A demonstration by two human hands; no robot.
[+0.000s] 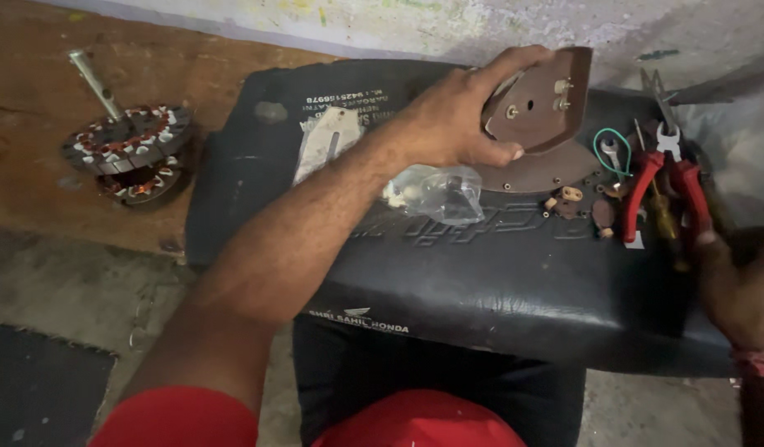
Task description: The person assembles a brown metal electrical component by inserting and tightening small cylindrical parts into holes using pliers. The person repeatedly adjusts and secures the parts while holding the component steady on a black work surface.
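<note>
Brown plate [541,99], flat and roughly triangular with small screws and a hole in its face, is held tilted at 1 o'clock in the head view. Left hand [456,116] grips it: fingers curled over the top edge, thumb pressed on the lower edge. A second brown plate [556,170] lies flat just beneath it on the black padded surface [481,273]. A clear plastic bag [436,192] with small parts sits just below the left hand, near centre. A pale metal piece [326,142] lies at 11 o'clock. At 3 o'clock: red-handled pliers [667,186], a loop of green wire [611,149], loose small fittings [576,203]. Right hand [734,281] rests at the right edge near the pliers handles; cannot tell its grip. A wound motor stator [132,147] with its shaft lies on the brown floor at 9 o'clock.
</note>
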